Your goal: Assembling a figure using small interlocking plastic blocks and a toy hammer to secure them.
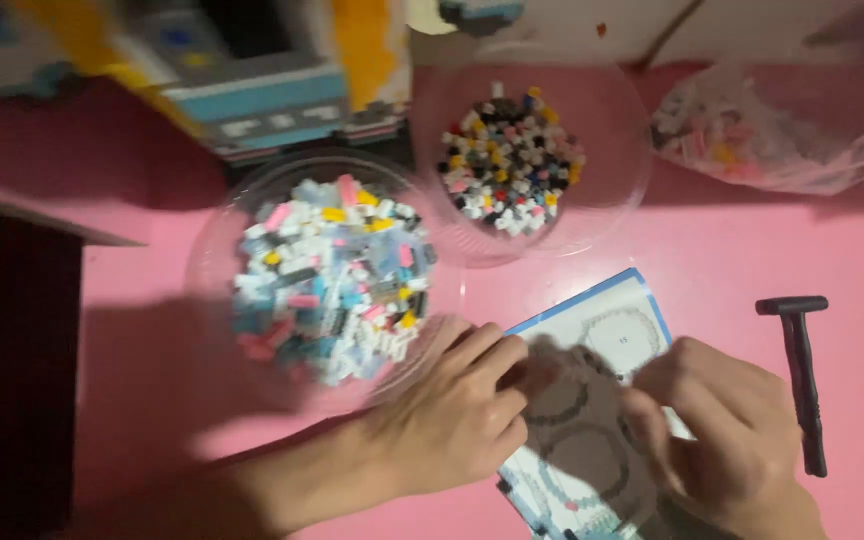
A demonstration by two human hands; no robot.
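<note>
An instruction booklet [592,400] with a blue edge and printed ring diagrams lies flat on the pink table [712,250], low in the view and between the two hands — both rest on it. The left hand [457,410] lies on its left edge, fingers loosely curled and held together, knuckles up. The right hand [732,435] covers the sheet's right side, fingers bent down towards the page; whether they pinch anything I cannot tell, as the picture is blurred. Just left of the left hand stands a clear bowl [217,250] heaped with small bricks. A second clear bowl [612,120] of tiny mixed pieces sits beyond the booklet. A dark T-shaped tool [804,380] lies right of the right hand — apart from it.
</note>
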